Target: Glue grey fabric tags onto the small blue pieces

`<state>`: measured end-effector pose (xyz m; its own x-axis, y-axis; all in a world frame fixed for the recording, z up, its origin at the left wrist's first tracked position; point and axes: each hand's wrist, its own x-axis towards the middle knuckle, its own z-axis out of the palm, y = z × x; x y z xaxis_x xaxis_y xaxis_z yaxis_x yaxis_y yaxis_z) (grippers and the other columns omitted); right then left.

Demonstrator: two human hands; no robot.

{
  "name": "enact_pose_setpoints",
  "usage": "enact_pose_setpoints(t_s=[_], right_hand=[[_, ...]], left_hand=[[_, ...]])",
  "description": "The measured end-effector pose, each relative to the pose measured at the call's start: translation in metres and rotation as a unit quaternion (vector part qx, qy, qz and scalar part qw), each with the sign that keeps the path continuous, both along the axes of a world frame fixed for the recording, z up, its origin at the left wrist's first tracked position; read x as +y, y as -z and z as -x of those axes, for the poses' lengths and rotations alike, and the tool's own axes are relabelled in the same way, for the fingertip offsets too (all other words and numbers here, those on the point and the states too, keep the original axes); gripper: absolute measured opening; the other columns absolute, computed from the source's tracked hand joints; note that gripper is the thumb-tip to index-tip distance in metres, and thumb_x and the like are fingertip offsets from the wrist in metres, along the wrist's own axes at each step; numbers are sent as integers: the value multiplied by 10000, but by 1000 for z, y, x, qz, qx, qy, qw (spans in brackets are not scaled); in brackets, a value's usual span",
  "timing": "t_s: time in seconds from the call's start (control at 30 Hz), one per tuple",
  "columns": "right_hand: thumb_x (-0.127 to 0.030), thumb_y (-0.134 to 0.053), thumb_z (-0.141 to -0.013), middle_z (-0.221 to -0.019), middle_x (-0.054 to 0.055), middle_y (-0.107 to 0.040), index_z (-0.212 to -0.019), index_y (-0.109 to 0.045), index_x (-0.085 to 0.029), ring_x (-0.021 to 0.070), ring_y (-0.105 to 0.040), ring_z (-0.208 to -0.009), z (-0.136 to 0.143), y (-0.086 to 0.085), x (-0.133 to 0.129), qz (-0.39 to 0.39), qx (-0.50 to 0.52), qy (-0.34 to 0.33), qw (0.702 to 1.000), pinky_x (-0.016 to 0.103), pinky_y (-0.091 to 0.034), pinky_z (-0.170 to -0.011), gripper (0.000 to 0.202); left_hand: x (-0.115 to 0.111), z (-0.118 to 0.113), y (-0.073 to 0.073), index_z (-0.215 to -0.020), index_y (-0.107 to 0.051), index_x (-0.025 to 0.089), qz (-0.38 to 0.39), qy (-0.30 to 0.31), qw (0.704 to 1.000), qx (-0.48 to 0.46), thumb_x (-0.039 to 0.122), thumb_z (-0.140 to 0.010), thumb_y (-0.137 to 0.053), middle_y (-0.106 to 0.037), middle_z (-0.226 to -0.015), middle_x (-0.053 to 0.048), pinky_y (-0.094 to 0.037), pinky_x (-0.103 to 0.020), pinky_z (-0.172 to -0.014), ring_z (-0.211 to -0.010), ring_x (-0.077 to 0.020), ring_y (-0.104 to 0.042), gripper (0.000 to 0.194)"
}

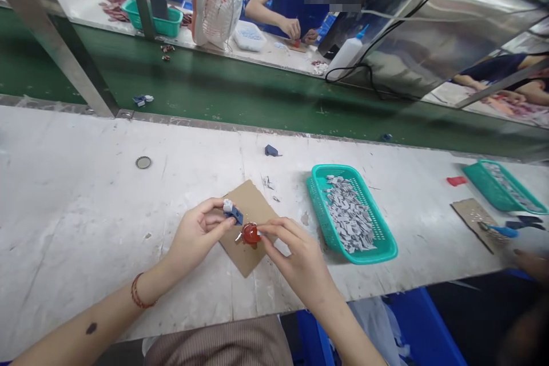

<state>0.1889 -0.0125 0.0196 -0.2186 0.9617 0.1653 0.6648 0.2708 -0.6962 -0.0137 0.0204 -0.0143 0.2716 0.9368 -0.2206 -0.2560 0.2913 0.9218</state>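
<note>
Between the thumb and fingers of my left hand [203, 227] is a small dark blue piece [234, 215] with a whitish tip. My right hand [283, 240] pinches a small pale piece [259, 233] at the right edge of a red cap-like dish [250, 234]. The dish rests on a brown cardboard sheet [244, 263], with shiny wet spots around it. To the right stands a green basket [318, 214] holding many small grey pieces [349, 214].
A blue piece [271, 150] and white scraps [269, 183] lie behind the cardboard. A bottle cap [143, 162] is at left. At right are another green basket [484, 183], cardboard [467, 217] and a person's hand [532, 263]. Another person works across the green strip [193, 91].
</note>
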Motion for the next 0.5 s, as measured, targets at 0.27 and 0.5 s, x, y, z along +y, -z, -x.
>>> enact_pose_setpoints(t_s=[0.27, 0.5], right_hand=[[-269, -730, -789, -911, 57, -717, -845, -750, -215, 188, -694, -810, 21, -27, 10, 144, 278, 82, 946, 320, -615, -732, 81], [-239, -748, -775, -922, 38, -704, -852, -771, -227, 160, -686, -799, 36, -27, 14, 159, 319, 61, 932, 291, -609, -723, 82]], left_hand=[[-12, -3, -12, -907, -635, 213, -8, 24, 998, -53, 270, -833, -703, -746, -1002, -56, -587, -334, -812, -954, -232, -722, 116], [-15, -3, -13, -917, -625, 207, -8, 26, 996, -83, 253, -837, -701, -754, -930, -48, -595, -372, -827, -932, -248, -735, 118]])
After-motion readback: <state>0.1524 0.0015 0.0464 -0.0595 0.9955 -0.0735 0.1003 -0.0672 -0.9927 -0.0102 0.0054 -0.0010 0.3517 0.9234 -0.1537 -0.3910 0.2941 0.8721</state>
